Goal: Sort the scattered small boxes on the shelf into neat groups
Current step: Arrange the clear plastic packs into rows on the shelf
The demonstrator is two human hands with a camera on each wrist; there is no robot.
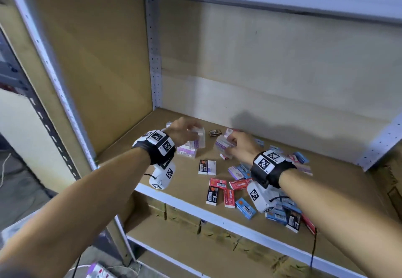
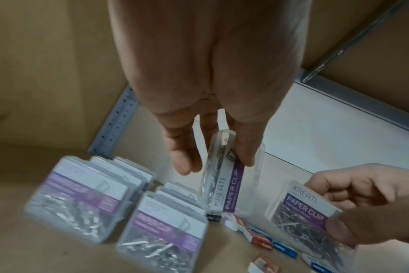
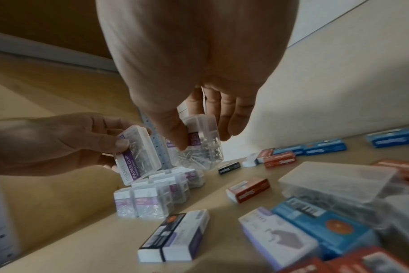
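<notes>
While both hands are loaded over the back of the shelf [image 1: 165, 193], the main hazard is a drop — each clear paper-clip case is held only at its edges, and a slip would, in my judgement, send it down onto the standing row of paper-clip cases [image 2: 119, 199] at lower left of the left wrist view, toppling the group formed so far. A lid springing open and spilling clips is a second possible fault. The left hand [image 1: 181, 133], centre-left of the head view, has thumb and fingers curled in a pinch on one paper-clip case [image 2: 224, 186], held on edge just above that row. The right hand [image 1: 240, 145], just right of it, grips a second paper-clip case [image 3: 200, 146] between thumb and fingers; the two hands are near but apart. A collision between the two held cases is possible if both are set down at once. Unsorted stock remains: red staple boxes [image 1: 228, 190] and blue staple boxes [image 1: 244, 208] lie scattered at lower right of the head view, beneath the right wrist, where a sweeping forearm could knock them toward the shelf's front edge — sorting looks well short of complete.
</notes>
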